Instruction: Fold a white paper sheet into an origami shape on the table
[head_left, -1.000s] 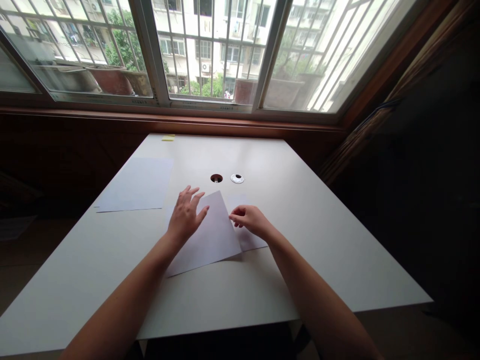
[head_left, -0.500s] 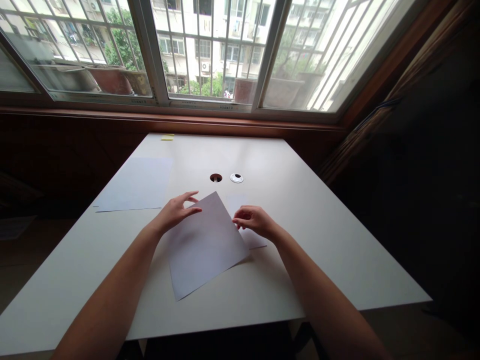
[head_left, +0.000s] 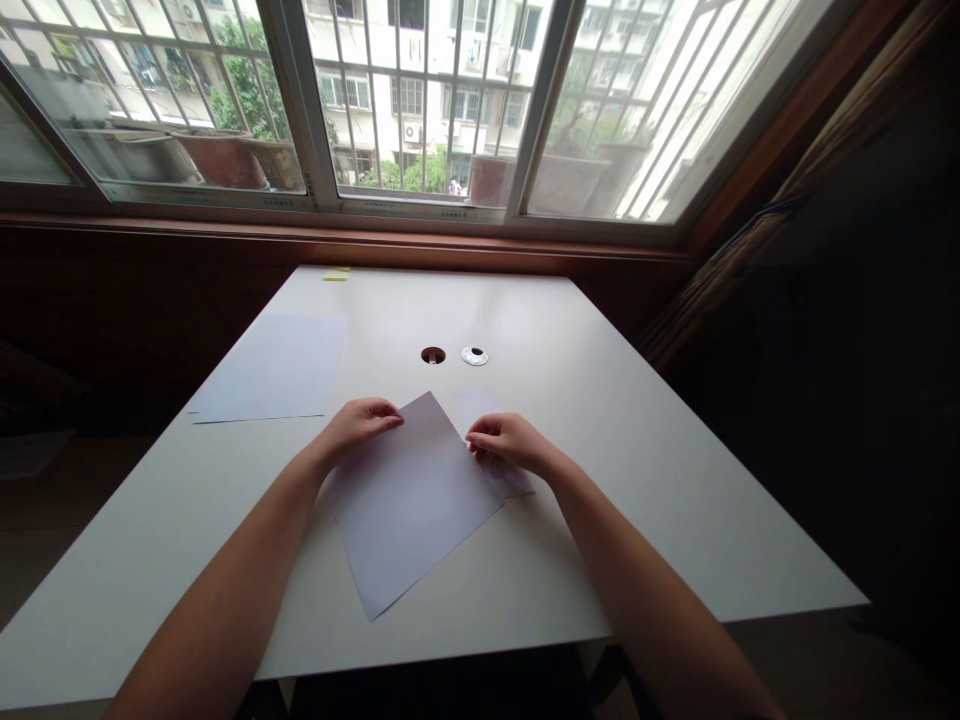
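A plain sheet of paper (head_left: 420,505) is held at a slant over the front middle of the white table, one corner toward the window. My left hand (head_left: 365,420) pinches its upper left edge, thumb on top and the other fingers behind. At the upper right edge, my right hand (head_left: 504,441) has its thumb and fingers closed on the sheet. Partly covered by the sheet and my right hand lies a second piece of paper (head_left: 478,402) on the table.
Another sheet (head_left: 274,370) lies flat at the table's left. A round cable hole (head_left: 433,356) and its loose cover (head_left: 475,356) are beyond my hands. Yellow strips (head_left: 337,274) mark the far left edge of the white table (head_left: 675,530). A barred window stands behind.
My left fingers have closed onto the paper's edge. The sheet has turned slightly, its near corner shifting right and toward me. My right hand stays almost in place.
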